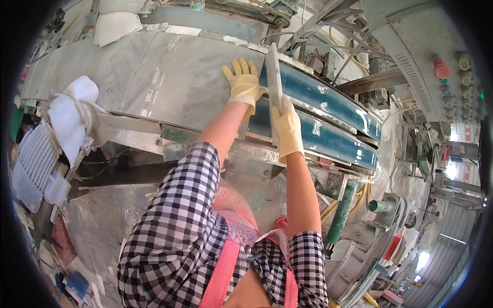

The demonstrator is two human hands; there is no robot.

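Observation:
Both my hands wear pale yellow rubber gloves. My left hand [241, 86] lies with spread fingers on a large grey-veined marble slab [185, 77], close to its right end. Just to the right, a narrow stone slab [274, 72] stands on edge across the blue conveyor belts [334, 136]. My right hand [288, 128] is closed around the near part of this upright slab, on its right side; part of the grip is hidden. The left thumb points toward the upright slab, and I cannot tell whether it touches it.
A grey control cabinet [405, 41] with a red button and several knobs stands at the far right. On the left is a ribbed motor [36, 159] with a white cover. Below the belts hangs a green roller [343, 213]. Cables and a metal frame lie behind the belts.

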